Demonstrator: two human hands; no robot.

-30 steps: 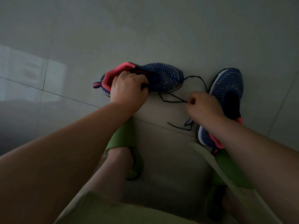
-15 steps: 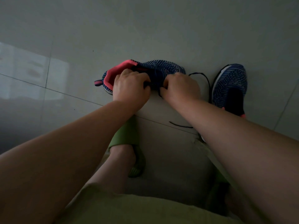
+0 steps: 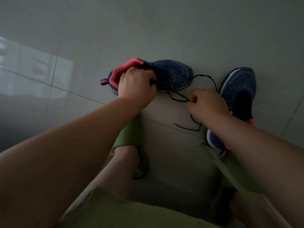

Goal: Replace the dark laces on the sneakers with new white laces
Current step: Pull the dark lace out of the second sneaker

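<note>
At the bottom of the frame sit the person's knees and pale shorts point(image 3: 131, 214). Just above them, a foot in a green slipper point(image 3: 130, 134) rests on the tiled floor point(image 3: 164, 30); a second slipper point(image 3: 236, 175) shows dimly at lower right.

Right of centre, the right hand point(image 3: 208, 105) is curled, pinching the dark lace point(image 3: 178, 97) between thumb and fingertips. The lace runs from that pinch up and left to the sneaker point(image 3: 171, 74), and loose strands lie on the floor below the hand and loop up around it. The light is dim, so it is hard to tell how many eyelets still hold the lace.

Centre frame, the left hand point(image 3: 137, 84) grips the sneaker at its throat, fingers curled over the tongue area, holding it on its side with the pink lining to the left and the toe to the right. At the right edge the second sneaker point(image 3: 238, 89) lies toe up in the frame, partly behind the right forearm; it seems to be unlaced. No white laces are visible.

The step in hand looks like unthreading the dark lace from the first sneaker. The next move likely calls for a steady pull away from the shoe while the left hand keeps it braced, then a fresh pinch nearer the eyelets.
</note>
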